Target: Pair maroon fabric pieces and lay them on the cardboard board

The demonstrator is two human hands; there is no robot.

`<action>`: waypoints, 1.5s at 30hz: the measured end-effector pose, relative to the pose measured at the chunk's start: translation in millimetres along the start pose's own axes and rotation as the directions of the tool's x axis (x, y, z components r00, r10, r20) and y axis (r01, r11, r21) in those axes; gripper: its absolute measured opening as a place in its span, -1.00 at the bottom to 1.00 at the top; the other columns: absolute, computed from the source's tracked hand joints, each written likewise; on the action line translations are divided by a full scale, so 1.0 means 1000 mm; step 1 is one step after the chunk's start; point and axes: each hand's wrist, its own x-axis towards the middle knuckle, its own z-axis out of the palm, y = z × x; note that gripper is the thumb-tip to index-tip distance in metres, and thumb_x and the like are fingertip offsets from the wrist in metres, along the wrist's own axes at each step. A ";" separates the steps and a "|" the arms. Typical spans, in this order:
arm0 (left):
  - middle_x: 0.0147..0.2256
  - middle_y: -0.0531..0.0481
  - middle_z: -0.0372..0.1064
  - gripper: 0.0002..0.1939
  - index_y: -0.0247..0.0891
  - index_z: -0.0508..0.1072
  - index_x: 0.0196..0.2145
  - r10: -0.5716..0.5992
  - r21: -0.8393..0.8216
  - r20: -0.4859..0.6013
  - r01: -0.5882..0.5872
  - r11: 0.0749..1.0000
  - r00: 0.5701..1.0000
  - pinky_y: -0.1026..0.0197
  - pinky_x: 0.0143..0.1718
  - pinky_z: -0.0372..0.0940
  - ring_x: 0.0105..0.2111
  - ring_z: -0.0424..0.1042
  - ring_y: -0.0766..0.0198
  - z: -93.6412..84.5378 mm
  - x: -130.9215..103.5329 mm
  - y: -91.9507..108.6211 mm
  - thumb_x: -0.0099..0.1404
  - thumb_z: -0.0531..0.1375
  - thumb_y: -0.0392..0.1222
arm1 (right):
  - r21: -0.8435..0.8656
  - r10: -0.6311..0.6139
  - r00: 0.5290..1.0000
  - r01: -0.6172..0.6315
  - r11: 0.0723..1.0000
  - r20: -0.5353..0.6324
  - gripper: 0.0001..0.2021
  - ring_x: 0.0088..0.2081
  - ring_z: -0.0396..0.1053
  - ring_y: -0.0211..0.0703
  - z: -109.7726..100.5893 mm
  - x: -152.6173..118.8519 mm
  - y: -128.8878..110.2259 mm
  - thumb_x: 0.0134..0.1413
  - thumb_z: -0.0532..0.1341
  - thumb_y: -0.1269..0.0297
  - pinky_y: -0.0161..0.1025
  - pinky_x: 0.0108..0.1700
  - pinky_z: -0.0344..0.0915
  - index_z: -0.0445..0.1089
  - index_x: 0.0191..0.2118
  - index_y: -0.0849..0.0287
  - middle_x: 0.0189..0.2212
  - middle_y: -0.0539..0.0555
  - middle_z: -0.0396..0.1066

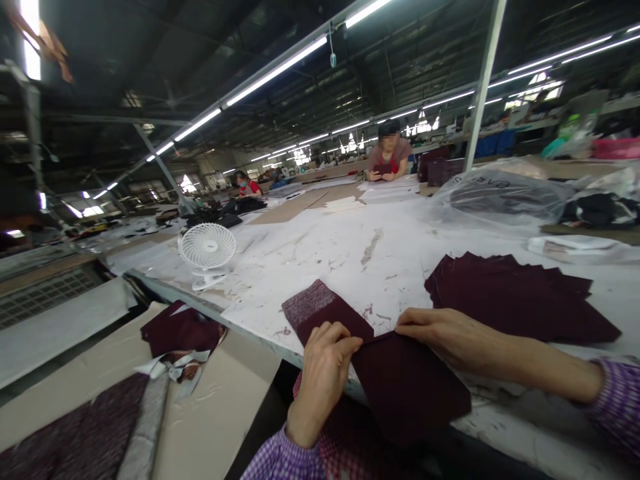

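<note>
A dark maroon fabric piece with angled corners hangs partly over the near table edge. My left hand pinches its upper left corner between thumb and fingers. At the upper right of the same edge, my right hand is closed on it with the fingertips. Just beyond my left hand, another maroon piece with a speckled greyish end lies flat on the table, partly covered by the hand. A fanned stack of maroon pieces rests to the right, behind my right forearm.
The white-covered table carries a small white fan at its left edge. Plastic bags lie at the back right. Lower left, maroon scraps rest on a beige board. Across the table a person leans over maroon pieces.
</note>
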 end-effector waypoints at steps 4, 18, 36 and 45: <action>-0.38 0.00 0.33 -0.77 -0.16 0.51 -0.26 0.024 0.050 -0.014 -0.024 0.998 1.000 0.16 -0.33 0.08 -0.35 0.22 0.24 0.001 -0.006 -0.002 0.35 0.05 -0.30 | -0.197 -0.003 0.995 0.022 0.980 0.095 -0.48 -0.32 0.34 -0.20 0.001 0.005 -0.004 0.01 0.04 0.62 -0.29 -0.31 0.24 0.31 0.07 0.04 -0.22 0.12 0.35; -0.33 -0.02 0.33 -0.76 -0.22 0.47 -0.26 0.009 -0.024 -0.016 -0.009 1.000 1.000 0.14 -0.23 0.15 -0.30 0.23 0.23 -0.004 -0.012 -0.002 0.36 0.01 -0.34 | -0.418 -0.247 0.960 0.278 0.865 0.128 -0.40 -0.47 0.23 -0.19 -0.002 0.033 -0.015 0.03 0.04 0.58 -0.25 -0.42 0.05 0.19 0.18 -0.06 -0.33 0.14 0.36; -0.30 -0.04 0.33 -0.81 -0.25 0.43 -0.32 -0.054 -0.340 0.003 0.052 0.939 0.999 0.19 -0.19 0.20 -0.23 0.28 0.24 -0.013 -0.014 -0.015 0.35 0.02 -0.31 | -0.336 -0.276 0.947 0.316 0.887 0.162 -0.43 -0.49 0.27 -0.23 -0.008 0.050 -0.028 0.09 0.03 0.59 -0.28 -0.41 0.11 0.22 0.17 -0.09 -0.43 0.07 0.39; -0.13 -0.07 0.31 -0.65 -0.21 0.41 -0.23 -0.068 -0.444 0.116 0.113 0.889 0.991 0.11 -0.06 0.23 -0.09 0.29 0.15 -0.024 -0.018 -0.024 0.02 0.37 -0.17 | 0.113 0.098 0.951 -0.136 0.984 0.293 -0.81 -0.42 0.31 -0.22 -0.016 0.050 -0.008 0.03 0.19 0.33 -0.32 -0.40 0.19 0.36 -0.18 0.20 -0.44 0.04 0.37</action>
